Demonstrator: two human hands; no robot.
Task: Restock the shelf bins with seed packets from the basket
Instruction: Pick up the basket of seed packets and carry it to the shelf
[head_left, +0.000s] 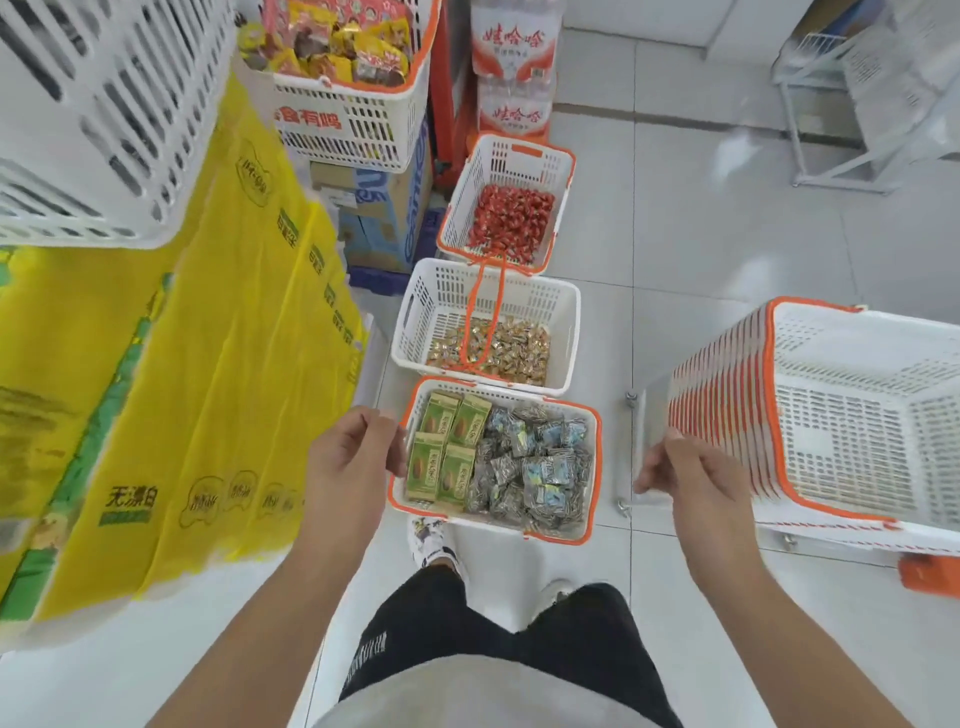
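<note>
On a white tiled shop floor (701, 249), the basket (595, 457) of seed packets (524, 467) sits near. Left hand (350, 462), fingers curled, empty, touches its left rim; right hand (691, 475), loosely curled, hovers right.

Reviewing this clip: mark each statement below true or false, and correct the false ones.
1. The nearest basket holds green packets on its left side. True.
2. The left hand holds a green packet. False: its curled fingers sit at the basket's left rim, with no packet in them.
3. The middle basket holds red candies. False: it holds gold-wrapped candies; the red candies lie in the farthest basket.
4. A stack of empty baskets stands by the right hand. True.
</note>
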